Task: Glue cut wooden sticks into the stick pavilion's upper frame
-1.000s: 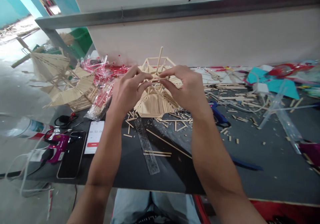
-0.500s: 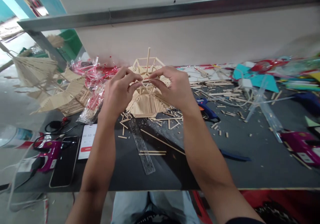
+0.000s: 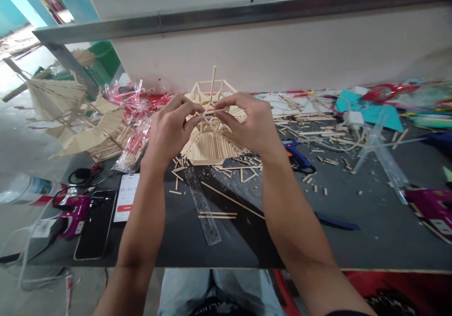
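A model roof of thin wooden sticks (image 3: 209,144) stands on the dark table (image 3: 353,231), with an open stick frame and one upright stick on top. My left hand (image 3: 171,130) and my right hand (image 3: 252,125) are raised over it, fingertips facing each other. Both pinch the ends of one short wooden stick (image 3: 212,112) held level above the model's frame. Each hand's fingers are closed on that stick.
A clear ruler (image 3: 202,206), long loose sticks (image 3: 231,200) and several stick offcuts lie in front of the model. Left: two phones (image 3: 96,222), a pink glue gun (image 3: 72,212), stick bundles in red wrap (image 3: 136,139), other stick models (image 3: 70,118). Right: blue glue gun (image 3: 298,153), teal paper (image 3: 367,111).
The hands keep the same pinch on the short stick over the model. Only the camera view has shifted slightly sideways.
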Available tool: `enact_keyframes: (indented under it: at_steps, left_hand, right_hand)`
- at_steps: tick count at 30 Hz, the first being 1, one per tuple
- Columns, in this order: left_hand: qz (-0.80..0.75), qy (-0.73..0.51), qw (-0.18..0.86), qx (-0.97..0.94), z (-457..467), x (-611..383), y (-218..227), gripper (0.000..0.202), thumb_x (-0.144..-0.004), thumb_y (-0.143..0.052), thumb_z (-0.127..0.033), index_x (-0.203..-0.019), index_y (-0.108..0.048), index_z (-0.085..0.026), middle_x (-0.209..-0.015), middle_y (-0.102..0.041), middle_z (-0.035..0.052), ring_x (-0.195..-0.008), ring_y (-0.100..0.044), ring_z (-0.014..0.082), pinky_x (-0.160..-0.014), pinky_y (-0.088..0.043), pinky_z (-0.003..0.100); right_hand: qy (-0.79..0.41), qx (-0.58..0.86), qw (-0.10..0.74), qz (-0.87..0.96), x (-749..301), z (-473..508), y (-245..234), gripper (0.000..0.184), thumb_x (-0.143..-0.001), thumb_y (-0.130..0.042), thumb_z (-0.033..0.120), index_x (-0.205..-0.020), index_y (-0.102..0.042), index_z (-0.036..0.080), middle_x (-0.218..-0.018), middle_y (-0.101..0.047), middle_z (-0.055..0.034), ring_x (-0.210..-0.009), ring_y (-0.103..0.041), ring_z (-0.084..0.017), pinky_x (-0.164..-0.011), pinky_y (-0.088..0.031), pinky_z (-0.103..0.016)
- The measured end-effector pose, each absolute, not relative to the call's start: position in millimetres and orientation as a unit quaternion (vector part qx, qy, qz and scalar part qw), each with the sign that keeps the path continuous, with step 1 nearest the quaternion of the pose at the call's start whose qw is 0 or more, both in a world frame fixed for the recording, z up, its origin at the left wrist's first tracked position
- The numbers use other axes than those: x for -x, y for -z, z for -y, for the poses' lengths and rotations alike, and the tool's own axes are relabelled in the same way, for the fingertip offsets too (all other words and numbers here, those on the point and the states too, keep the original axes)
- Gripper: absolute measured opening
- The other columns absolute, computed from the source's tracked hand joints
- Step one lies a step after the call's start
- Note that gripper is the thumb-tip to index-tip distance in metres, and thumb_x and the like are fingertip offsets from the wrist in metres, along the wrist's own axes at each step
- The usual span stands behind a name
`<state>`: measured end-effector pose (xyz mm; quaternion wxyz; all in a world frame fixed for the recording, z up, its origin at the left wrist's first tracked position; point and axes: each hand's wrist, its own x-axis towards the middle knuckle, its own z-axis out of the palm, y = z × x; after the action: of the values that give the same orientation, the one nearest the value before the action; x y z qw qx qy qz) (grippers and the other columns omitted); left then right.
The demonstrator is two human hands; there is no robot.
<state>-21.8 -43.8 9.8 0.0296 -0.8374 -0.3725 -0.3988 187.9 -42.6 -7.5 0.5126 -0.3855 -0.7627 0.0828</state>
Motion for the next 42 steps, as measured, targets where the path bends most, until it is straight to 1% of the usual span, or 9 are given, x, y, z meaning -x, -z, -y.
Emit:
enact_keyframes:
  at_steps: [4,9,13,19,26,30,34,39,42]
  left_hand:
    - [0.375,0.396,0.03,0.838,43.7,22.9,-9.2,0.01,-0.097,-0.064,-0.025,-0.104,-0.07,-0.021,-0.1,-0.066,0.0022,-0.08,-0.061,0.0118,-0.068,-0.049,0.026]
    - [0.384,0.398,0.026,0.833,45.9,22.7,-11.0,0.009,-0.096,-0.065,-0.023,-0.103,-0.071,-0.021,-0.101,-0.067,0.002,-0.073,-0.059,0.0106,-0.067,-0.049,0.027]
    - [0.383,0.395,0.025,0.835,48.0,22.0,-13.9,0.011,-0.095,-0.066,-0.024,-0.105,-0.071,-0.021,-0.099,-0.067,0.0022,-0.07,-0.057,0.0102,-0.063,-0.047,0.026]
    - [0.392,0.384,0.046,0.835,58.4,24.1,-24.1,0.011,-0.095,-0.065,-0.027,-0.105,-0.07,-0.025,-0.102,-0.066,0.0016,-0.071,-0.058,0.0114,-0.064,-0.048,0.028]
    - [0.38,0.426,0.105,0.814,81.1,35.7,-47.8,0.005,-0.096,-0.066,-0.028,-0.096,-0.071,-0.029,-0.098,-0.068,0.0008,-0.066,-0.054,0.0104,-0.063,-0.049,0.03]
    - [0.395,0.454,0.081,0.794,90.0,34.3,-55.7,0.006,-0.099,-0.063,-0.03,-0.098,-0.069,-0.027,-0.097,-0.071,-0.0007,-0.071,-0.059,0.0103,-0.064,-0.051,0.028]
    - [0.381,0.437,0.077,0.811,84.3,21.5,-46.3,0.016,-0.104,-0.052,-0.027,-0.1,-0.068,-0.027,-0.098,-0.072,0.0015,-0.088,-0.065,0.0127,-0.073,-0.052,0.03]
    - [0.373,0.401,0.054,0.835,72.8,10.1,-28.3,0.02,-0.104,-0.051,-0.021,-0.108,-0.07,-0.024,-0.102,-0.072,0.0025,-0.089,-0.066,0.0129,-0.072,-0.051,0.029]
    - [0.38,0.395,0.088,0.831,70.5,5.4,-23.1,0.015,-0.1,-0.057,-0.019,-0.105,-0.071,-0.025,-0.102,-0.071,0.002,-0.089,-0.066,0.0145,-0.073,-0.052,0.03]
  right_hand:
    - [-0.087,0.388,0.516,0.758,-194.6,42.9,6.6,0.023,-0.091,-0.069,0.043,-0.101,-0.072,0.022,-0.099,-0.077,-0.0044,-0.095,-0.071,-0.022,-0.088,-0.053,-0.039]
    - [-0.087,0.397,0.519,0.753,-202.6,42.3,5.4,0.017,-0.085,-0.074,0.032,-0.099,-0.072,0.022,-0.099,-0.077,-0.004,-0.094,-0.071,-0.022,-0.088,-0.054,-0.039]
    - [-0.096,0.399,0.519,0.749,-204.7,41.9,5.3,0.017,-0.084,-0.073,0.032,-0.097,-0.073,0.022,-0.097,-0.077,-0.0035,-0.09,-0.07,-0.021,-0.085,-0.056,-0.038]
    - [-0.113,0.403,0.518,0.746,-205.4,41.7,5.8,0.02,-0.084,-0.074,0.036,-0.098,-0.071,0.022,-0.096,-0.077,-0.003,-0.085,-0.07,-0.019,-0.081,-0.057,-0.036]
    - [-0.125,0.389,0.523,0.748,-204.4,42.7,5.3,0.017,-0.081,-0.074,0.025,-0.097,-0.071,0.022,-0.093,-0.076,-0.0021,-0.081,-0.069,-0.018,-0.077,-0.058,-0.035]
    - [-0.132,0.407,0.522,0.738,-205.6,43.4,5.5,0.019,-0.08,-0.074,0.027,-0.098,-0.071,0.022,-0.095,-0.076,-0.0023,-0.081,-0.069,-0.018,-0.078,-0.059,-0.037]
    - [-0.139,0.407,0.517,0.74,-207.5,43.3,7.3,0.019,-0.079,-0.074,0.027,-0.098,-0.07,0.022,-0.095,-0.075,-0.0029,-0.08,-0.069,-0.018,-0.077,-0.059,-0.036]
    - [-0.141,0.392,0.526,0.741,-207.3,43.4,7.3,0.018,-0.08,-0.074,0.031,-0.094,-0.071,0.02,-0.092,-0.075,-0.0032,-0.074,-0.068,-0.016,-0.072,-0.059,-0.035]
    - [-0.138,0.398,0.525,0.74,-206.4,43.7,6.3,0.018,-0.08,-0.074,0.032,-0.094,-0.071,0.02,-0.089,-0.075,-0.0027,-0.072,-0.068,-0.016,-0.071,-0.058,-0.034]
